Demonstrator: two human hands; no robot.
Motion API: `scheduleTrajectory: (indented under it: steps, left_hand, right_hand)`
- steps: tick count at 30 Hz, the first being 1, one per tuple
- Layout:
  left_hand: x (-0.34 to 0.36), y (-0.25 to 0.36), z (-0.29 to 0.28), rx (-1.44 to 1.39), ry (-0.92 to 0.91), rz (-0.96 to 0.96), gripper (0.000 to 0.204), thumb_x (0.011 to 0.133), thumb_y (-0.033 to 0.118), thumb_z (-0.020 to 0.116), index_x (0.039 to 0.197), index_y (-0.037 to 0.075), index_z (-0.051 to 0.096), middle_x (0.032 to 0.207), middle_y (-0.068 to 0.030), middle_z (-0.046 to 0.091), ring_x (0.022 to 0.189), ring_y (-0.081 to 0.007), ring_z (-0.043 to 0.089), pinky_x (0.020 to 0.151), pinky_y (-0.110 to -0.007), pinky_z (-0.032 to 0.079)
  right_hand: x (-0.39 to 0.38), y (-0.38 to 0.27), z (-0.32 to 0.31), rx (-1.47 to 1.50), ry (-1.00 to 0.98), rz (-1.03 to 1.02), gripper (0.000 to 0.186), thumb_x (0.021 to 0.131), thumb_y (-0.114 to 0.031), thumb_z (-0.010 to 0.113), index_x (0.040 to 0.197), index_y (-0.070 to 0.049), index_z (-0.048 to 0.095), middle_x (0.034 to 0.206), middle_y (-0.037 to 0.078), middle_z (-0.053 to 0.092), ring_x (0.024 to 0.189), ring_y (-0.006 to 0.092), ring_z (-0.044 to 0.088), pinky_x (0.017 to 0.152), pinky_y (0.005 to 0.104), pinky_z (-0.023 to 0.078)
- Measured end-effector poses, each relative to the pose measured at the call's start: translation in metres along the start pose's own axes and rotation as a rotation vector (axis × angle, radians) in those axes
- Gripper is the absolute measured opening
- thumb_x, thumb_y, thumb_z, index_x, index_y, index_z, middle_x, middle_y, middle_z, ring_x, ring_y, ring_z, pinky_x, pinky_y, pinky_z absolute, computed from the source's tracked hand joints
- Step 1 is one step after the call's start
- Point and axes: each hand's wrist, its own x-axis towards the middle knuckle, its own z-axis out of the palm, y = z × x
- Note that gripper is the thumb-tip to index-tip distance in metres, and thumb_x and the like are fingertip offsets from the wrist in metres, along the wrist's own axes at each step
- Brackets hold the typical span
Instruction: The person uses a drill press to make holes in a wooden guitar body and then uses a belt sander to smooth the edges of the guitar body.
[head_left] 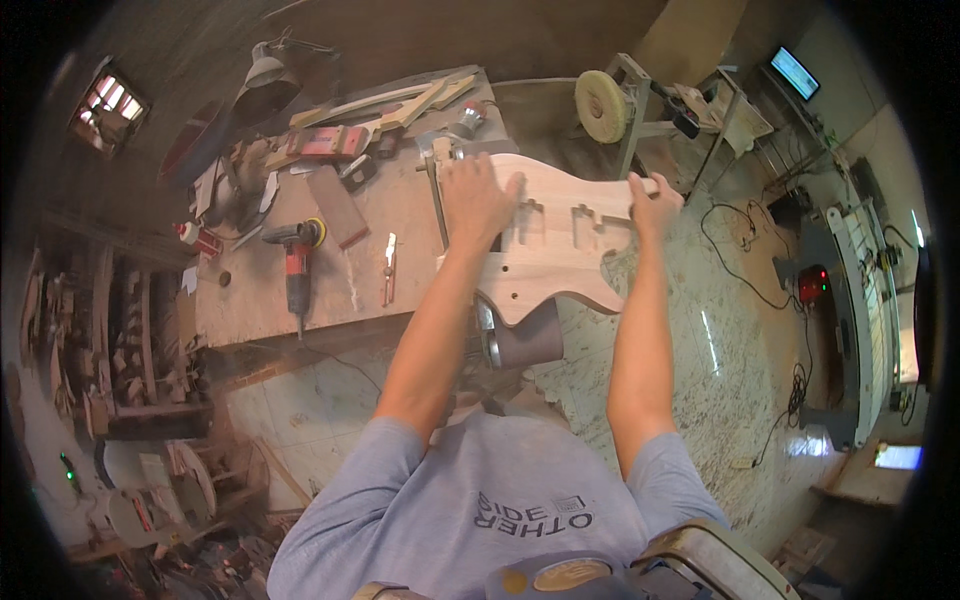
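Observation:
An unfinished electric guitar body [555, 215] of pale bare wood, with routed cavities and small drilled holes, extends past the right edge of the workbench [350, 300]. My left hand [478, 203] grips its left side, the thumb lying on the top face. Around the horn at the far right my right hand [655, 208] is closed, its fingertips partly hidden. A metal clamp [437, 165] stands at the bench edge beside my left hand. Partly hidden under the body is a brown cylinder [530, 335] that looks like a sanding drum.
A red and grey power sander [297, 265], a brown sanding block [338, 205] and wood strips [400, 110] lie on the bench. A lamp [268, 80] leans over its far left. Beyond the bench stands a round buffing wheel [603, 106]. Cables [745, 235] cross the dusty floor at right.

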Motion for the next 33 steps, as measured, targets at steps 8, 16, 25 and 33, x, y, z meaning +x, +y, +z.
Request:
scheduleTrajectory:
  steps: [8, 16, 25, 33]
  left_hand:
    - [0.011, 0.048, 0.021, -0.134, -0.014, 0.055, 0.064, 0.089, 0.052, 0.066, 0.123, -0.003, 0.065, 0.110, -0.0184, 0.065, 0.112, -0.0337, 0.057, 0.103, -0.046, 0.038]
    - [0.009, 0.056, 0.037, -0.129, 0.066, 0.049, 0.066, 0.089, 0.051, 0.066, 0.126, -0.004, 0.064, 0.116, -0.0195, 0.065, 0.115, -0.0335, 0.056, 0.106, -0.046, 0.037]
    - [0.001, -0.007, 0.003, 0.005, 0.018, -0.076, 0.068, 0.090, 0.054, 0.065, 0.128, -0.003, 0.063, 0.123, -0.0222, 0.064, 0.118, -0.0366, 0.057, 0.106, -0.049, 0.038]
    - [-0.032, -0.071, -0.048, 0.124, -0.065, -0.219, 0.075, 0.091, 0.058, 0.063, 0.131, -0.006, 0.062, 0.124, -0.0283, 0.063, 0.118, -0.0433, 0.056, 0.105, -0.052, 0.040]
  right_hand:
    - [0.025, 0.050, -0.047, 0.139, -0.065, 0.182, 0.066, 0.075, -0.051, 0.087, 0.124, -0.009, 0.073, 0.136, 0.019, 0.053, 0.128, 0.0356, 0.053, 0.107, 0.0464, 0.045]
    - [0.039, 0.053, -0.054, 0.189, -0.139, 0.145, 0.069, 0.077, -0.050, 0.086, 0.129, -0.007, 0.069, 0.138, 0.021, 0.052, 0.128, 0.0373, 0.054, 0.107, 0.0462, 0.045]
    - [0.003, -0.060, 0.007, -0.205, -0.140, 0.157, 0.071, 0.082, -0.053, 0.072, 0.140, -0.014, 0.061, 0.146, 0.018, 0.049, 0.132, 0.0405, 0.050, 0.109, 0.0515, 0.044]
    - [-0.052, -0.124, 0.054, -0.160, -0.245, 0.012, 0.071, 0.085, -0.052, 0.067, 0.147, -0.018, 0.054, 0.149, 0.017, 0.047, 0.143, 0.0402, 0.040, 0.117, 0.0593, 0.033]
